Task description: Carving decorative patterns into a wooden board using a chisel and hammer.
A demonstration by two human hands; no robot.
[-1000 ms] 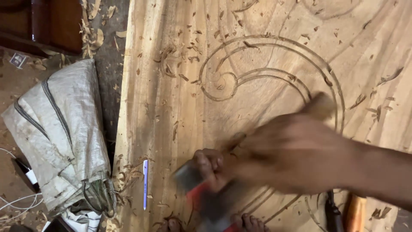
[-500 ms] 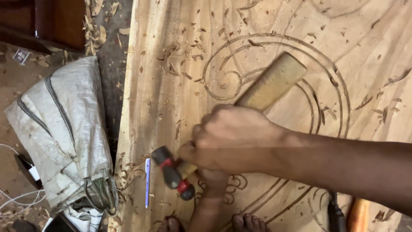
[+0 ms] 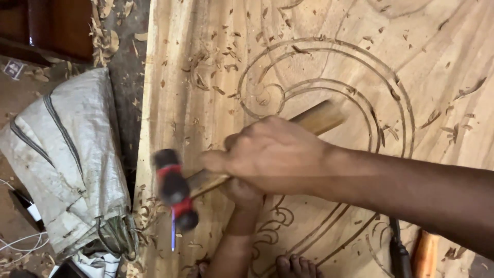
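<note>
The right hand [image 3: 275, 154] has its fingers wrapped tight round the pale wooden handle of a hammer [image 3: 177, 189], whose dark head with red bands (blurred) sits near the left edge of the carved wooden panel [image 3: 329, 62]. The hammer's long axis slants from lower left, head end, to upper right, handle end. The left hand [image 3: 242, 193] lies mostly hidden beneath the right; whether its fingers pinch anything cannot be told. A grey-white woven sack [image 3: 67, 159] with dark stripes lies on the floor left of the panel.

Dusty floor [image 3: 20, 103], woven sack [image 3: 72, 154], dark furniture [image 3: 56, 25], perhaps cabinet.
</note>
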